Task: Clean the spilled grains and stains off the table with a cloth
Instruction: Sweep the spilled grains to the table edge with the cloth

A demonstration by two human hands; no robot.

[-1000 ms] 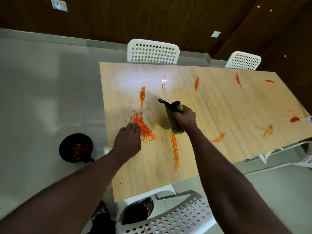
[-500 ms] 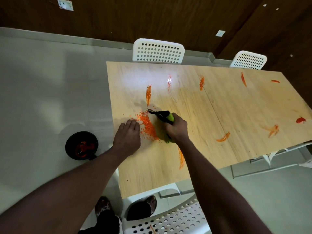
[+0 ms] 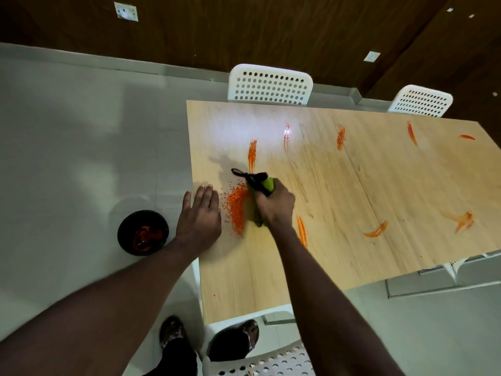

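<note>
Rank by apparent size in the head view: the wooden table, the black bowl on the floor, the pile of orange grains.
1. Wooden table, by far the largest.
2. Black bowl.
3. Pile of orange grains. The bowl sits lower, farther away, so its true lead is likely bigger.

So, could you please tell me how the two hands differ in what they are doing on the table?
The left hand lies open and flat at the table's left edge, holding nothing; the right hand is closed in a grip around the green cloth. The left hand sits left of the orange grains, the right hand right of them. Both rest low on the tabletop beside the pile.
</note>
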